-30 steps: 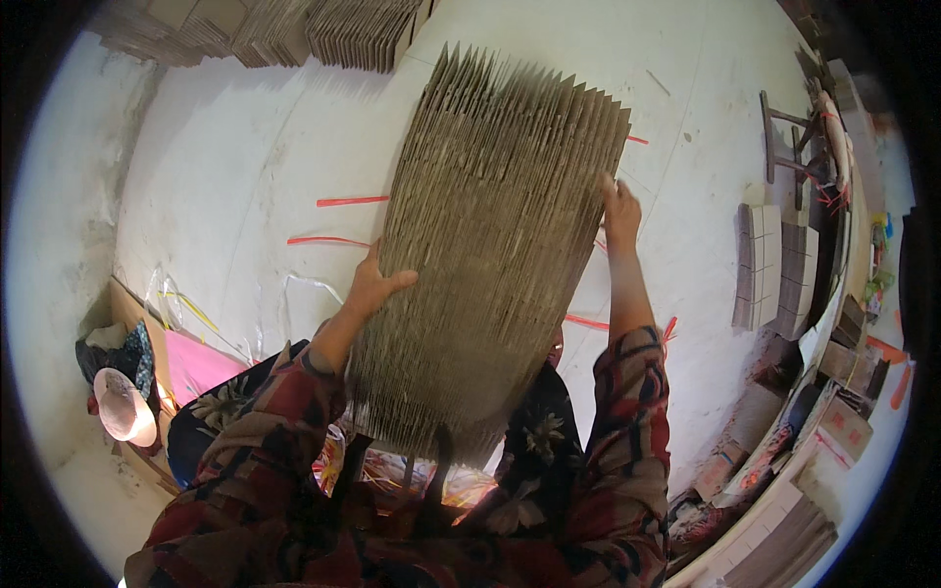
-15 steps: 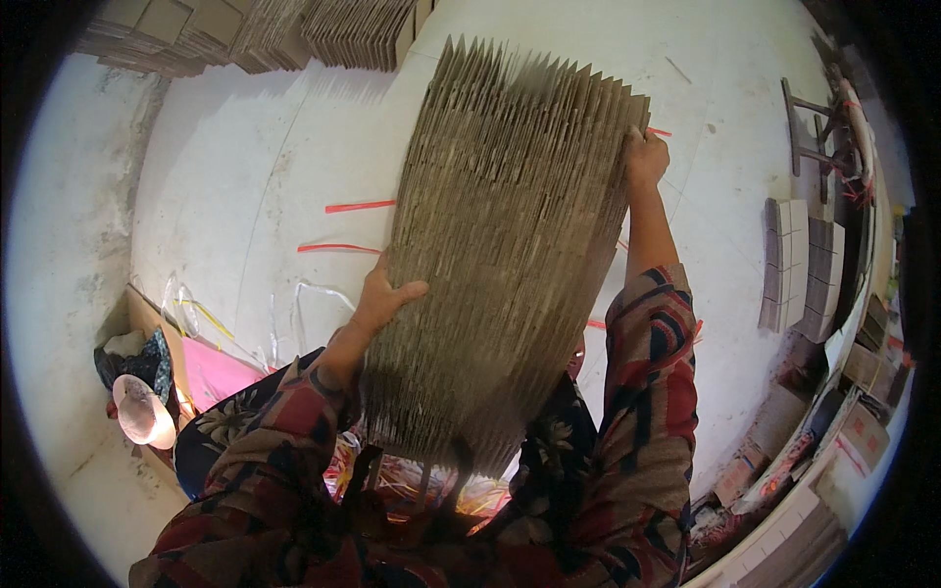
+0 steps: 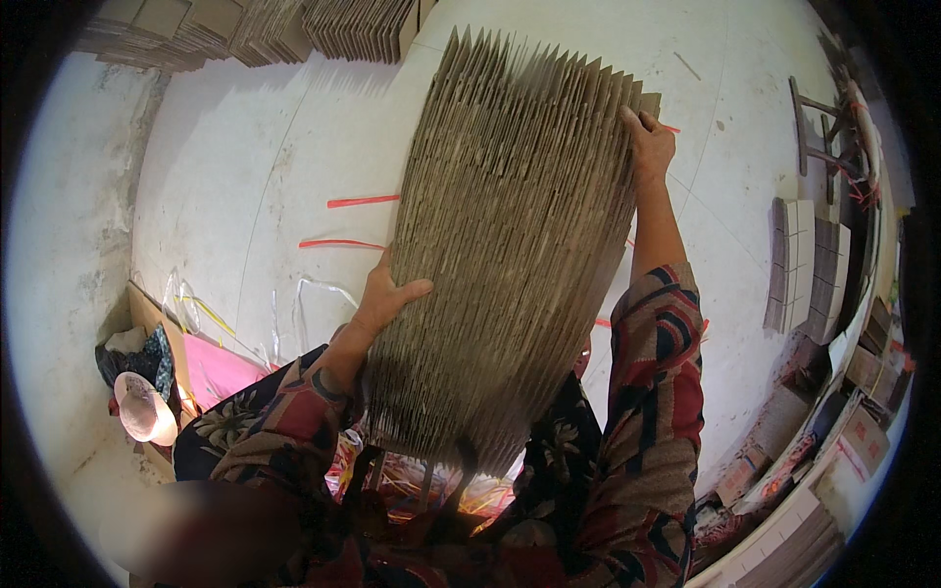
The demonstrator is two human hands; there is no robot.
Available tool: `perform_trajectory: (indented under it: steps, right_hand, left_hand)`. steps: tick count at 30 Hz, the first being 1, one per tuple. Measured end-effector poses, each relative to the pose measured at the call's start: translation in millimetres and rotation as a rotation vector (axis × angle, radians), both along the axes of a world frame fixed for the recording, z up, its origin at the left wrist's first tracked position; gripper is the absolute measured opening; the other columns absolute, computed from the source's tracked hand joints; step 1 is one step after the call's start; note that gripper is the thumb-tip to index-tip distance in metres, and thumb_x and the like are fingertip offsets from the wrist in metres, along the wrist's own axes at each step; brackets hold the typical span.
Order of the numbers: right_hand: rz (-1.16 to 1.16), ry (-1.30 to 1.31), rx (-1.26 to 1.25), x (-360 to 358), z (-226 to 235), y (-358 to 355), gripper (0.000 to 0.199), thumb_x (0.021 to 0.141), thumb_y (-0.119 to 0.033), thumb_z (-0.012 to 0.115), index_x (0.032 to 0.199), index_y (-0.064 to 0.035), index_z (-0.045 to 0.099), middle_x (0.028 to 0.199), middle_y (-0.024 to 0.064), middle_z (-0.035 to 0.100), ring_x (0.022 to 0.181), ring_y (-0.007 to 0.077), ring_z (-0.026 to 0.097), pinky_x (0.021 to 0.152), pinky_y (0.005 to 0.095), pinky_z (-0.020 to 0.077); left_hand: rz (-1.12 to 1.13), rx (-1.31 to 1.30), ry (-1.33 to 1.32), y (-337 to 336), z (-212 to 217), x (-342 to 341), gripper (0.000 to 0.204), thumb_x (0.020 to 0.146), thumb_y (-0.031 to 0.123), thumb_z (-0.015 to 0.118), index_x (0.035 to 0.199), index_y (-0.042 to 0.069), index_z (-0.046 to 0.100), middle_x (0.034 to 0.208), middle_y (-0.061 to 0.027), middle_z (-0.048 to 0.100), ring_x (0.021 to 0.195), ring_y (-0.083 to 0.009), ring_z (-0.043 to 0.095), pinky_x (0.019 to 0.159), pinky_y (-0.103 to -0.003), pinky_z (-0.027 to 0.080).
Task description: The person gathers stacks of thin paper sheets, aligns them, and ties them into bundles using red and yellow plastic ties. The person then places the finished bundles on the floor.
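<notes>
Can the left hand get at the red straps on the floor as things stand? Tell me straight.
Probably not. The left hand is pressed against the side of the cardboard stack, helping hold it up; the red straps lie apart on the floor, beyond it.

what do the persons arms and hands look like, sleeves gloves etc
Both hands are bare: no gloves, and no rings or watch that show. The left hand and right hand come out of long, loose sleeves in a bold pattern of red, dark blue and tan. The right sleeve stops short of the wrist.
</notes>
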State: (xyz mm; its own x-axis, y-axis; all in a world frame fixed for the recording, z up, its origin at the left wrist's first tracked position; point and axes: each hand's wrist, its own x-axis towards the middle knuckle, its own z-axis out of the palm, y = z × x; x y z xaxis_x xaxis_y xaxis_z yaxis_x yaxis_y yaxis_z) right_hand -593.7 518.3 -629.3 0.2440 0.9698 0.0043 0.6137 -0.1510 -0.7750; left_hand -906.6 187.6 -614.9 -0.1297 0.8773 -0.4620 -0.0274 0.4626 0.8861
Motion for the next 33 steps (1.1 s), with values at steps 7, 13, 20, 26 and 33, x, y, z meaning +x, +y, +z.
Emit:
perform_trajectory:
  steps: [7,13,20,26,33]
  right_hand:
    - [0.106,-0.136,0.260,5.0,-9.4,3.5,0.030,0.074,-0.025,0.064,0.101,-0.0100,0.067,0.101,0.0159,0.064,0.093,0.0306,0.061,0.082,0.0359,0.0468]
    - [0.059,-0.108,-0.128,-23.6,27.0,-0.8,0.035,0.073,-0.038,0.064,0.094,-0.0101,0.070,0.094,0.0164,0.064,0.090,0.0321,0.061,0.080,0.0391,0.0466]
    - [0.046,-0.285,-0.100,-24.1,20.8,-2.0,0.043,0.072,-0.041,0.065,0.103,-0.0113,0.066,0.116,0.0159,0.052,0.101,0.0331,0.055,0.083,0.0429,0.0457]
    - [0.129,-0.347,-0.093,-35.2,22.3,-9.2,0.030,0.082,-0.028,0.054,0.105,-0.0122,0.065,0.133,0.0161,0.034,0.116,0.0315,0.043,0.087,0.0468,0.0433]
    - [0.073,-0.427,-0.226,-65.6,56.8,-14.1,0.049,0.075,-0.049,0.060,0.104,-0.0092,0.065,0.141,0.0182,0.024,0.131,0.0317,0.023,0.095,0.0603,0.0287]
  left_hand:
    - [-0.004,-0.007,-0.038,6.7,10.8,5.1,0.084,0.068,0.028,0.076,0.132,-0.003,0.031,0.118,-0.0130,0.051,0.107,-0.0206,0.050,0.094,-0.033,0.038]
    - [-0.026,-0.009,0.003,4.4,10.8,1.7,0.085,0.068,0.029,0.076,0.132,-0.003,0.030,0.119,-0.0127,0.051,0.108,-0.0204,0.049,0.094,-0.032,0.038]
    - [-0.008,0.001,-0.052,7.7,14.3,5.7,0.085,0.069,0.028,0.076,0.132,-0.004,0.030,0.119,-0.0124,0.051,0.108,-0.0205,0.049,0.094,-0.032,0.038]
    - [-0.040,0.008,0.014,4.5,6.8,0.7,0.083,0.069,0.028,0.076,0.132,-0.003,0.032,0.119,-0.0126,0.051,0.109,-0.0205,0.048,0.095,-0.033,0.037]
    - [-0.025,0.004,-0.047,5.5,12.3,-0.8,0.083,0.068,0.030,0.076,0.131,-0.003,0.033,0.119,-0.0126,0.051,0.109,-0.0206,0.048,0.095,-0.033,0.037]
